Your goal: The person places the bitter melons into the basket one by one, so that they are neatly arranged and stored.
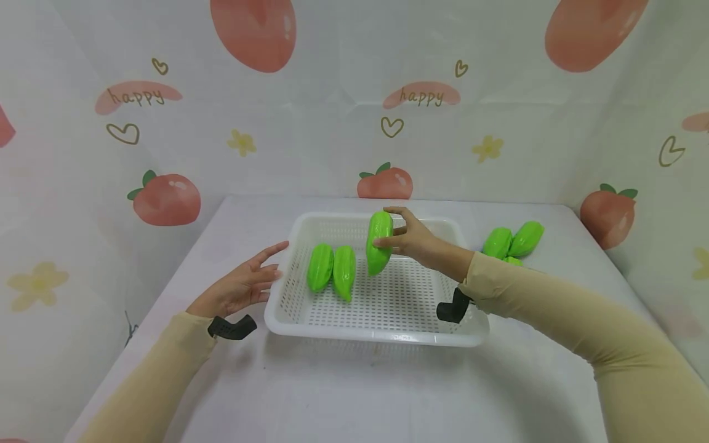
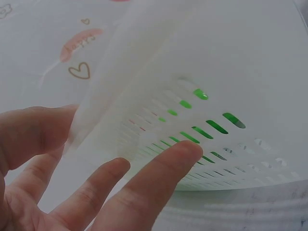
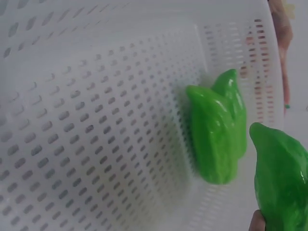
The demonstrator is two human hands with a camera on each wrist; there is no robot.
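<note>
Over the white plastic basket [image 1: 376,337], my right hand [image 1: 412,239] holds a bright green, ridged, pointed vegetable-like piece [image 1: 379,243] between thumb and fingers, its tip pointing down. The same held green piece [image 3: 281,178] shows at the right edge of the right wrist view. Two similar green pieces [image 1: 320,267] [image 3: 211,134] lie side by side in the basket's left part. My left hand [image 1: 244,284] is at the basket's left side with fingers spread and extended. In the left wrist view, the fingers [image 2: 159,178] lie along the slotted basket wall [image 2: 231,62].
More green pieces [image 1: 526,239] lie in a group on the white table [image 1: 354,394], right of the basket and partly behind my right forearm. A white cloth backdrop [image 1: 321,123] printed with fruit and hearts stands behind the table.
</note>
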